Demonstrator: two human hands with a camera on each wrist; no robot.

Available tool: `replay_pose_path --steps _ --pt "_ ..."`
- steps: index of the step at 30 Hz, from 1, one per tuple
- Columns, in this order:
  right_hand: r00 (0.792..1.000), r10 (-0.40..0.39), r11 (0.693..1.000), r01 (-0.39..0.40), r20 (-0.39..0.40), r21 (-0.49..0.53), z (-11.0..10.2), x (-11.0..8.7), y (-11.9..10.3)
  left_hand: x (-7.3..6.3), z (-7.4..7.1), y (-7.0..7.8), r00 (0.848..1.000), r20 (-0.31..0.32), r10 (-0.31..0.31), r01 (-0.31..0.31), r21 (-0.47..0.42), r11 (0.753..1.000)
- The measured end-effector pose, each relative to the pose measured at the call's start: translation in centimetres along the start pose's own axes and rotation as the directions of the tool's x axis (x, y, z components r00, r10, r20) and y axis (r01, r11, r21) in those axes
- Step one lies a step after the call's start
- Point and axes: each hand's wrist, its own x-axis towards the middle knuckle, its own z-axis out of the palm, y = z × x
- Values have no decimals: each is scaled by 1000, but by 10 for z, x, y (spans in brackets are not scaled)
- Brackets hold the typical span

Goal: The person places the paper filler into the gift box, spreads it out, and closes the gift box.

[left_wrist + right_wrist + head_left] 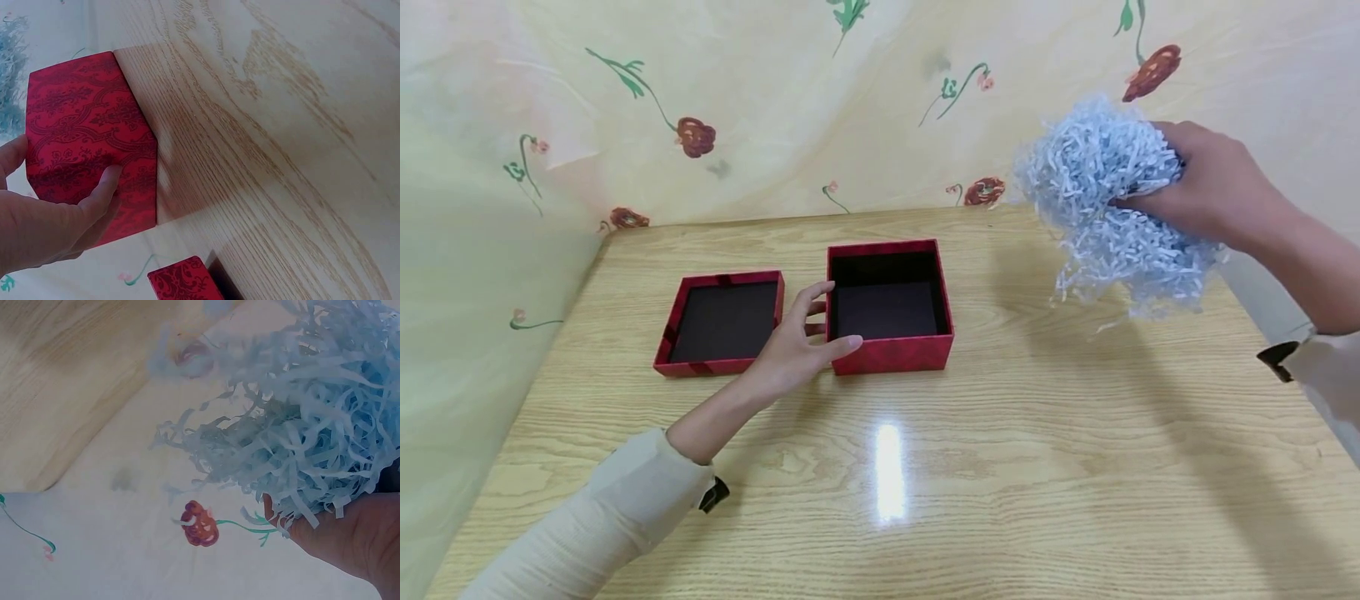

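Holding a bundle of pale blue shredded paper (pixel 1097 158) with the right grip (pixel 1221 187), clamped around its right side, in the air over the right part of the table (pixel 1037 475). Cannot see most of the fingers there, hidden behind the strands. In the right wrist view, cut off at the top and right borders, and partly blurred. Stretching with its long axis from upper left to lower right in the head view, with loose strands hanging below.

Holding also, with the left grip (pixel 793 346), the near left corner of an open red box (pixel 895 357), clamped between the thumb at the near rim and bent fingers at the left wall. Opening upward, with the near wall facing the person; too dark inside to make out well. Cannot tell surely which side is longer.

Seen to the left, apart from the box: a shallow red lid (pixel 733 364), dark inside turned up, near right corner covered by the left grip. Behind the table, a pale flowered cloth (pixel 775 125), cut off at the top.
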Motion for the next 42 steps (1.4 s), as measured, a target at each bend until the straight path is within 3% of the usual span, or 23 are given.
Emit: replay_pose_path --steps 19,32,42 --pt "996 -88 996 88 -10 13 -8 13 -34 2 -2 8 1000 2 -24 24 -1 1000" --pt "980 -199 980 199 27 -1 12 16 -71 1 0 6 1000 7 -12 12 -3 1000" --pt "956 -288 957 289 60 -6 29 15 -90 -3 2 1 1000 10 9 -9 -14 1000"
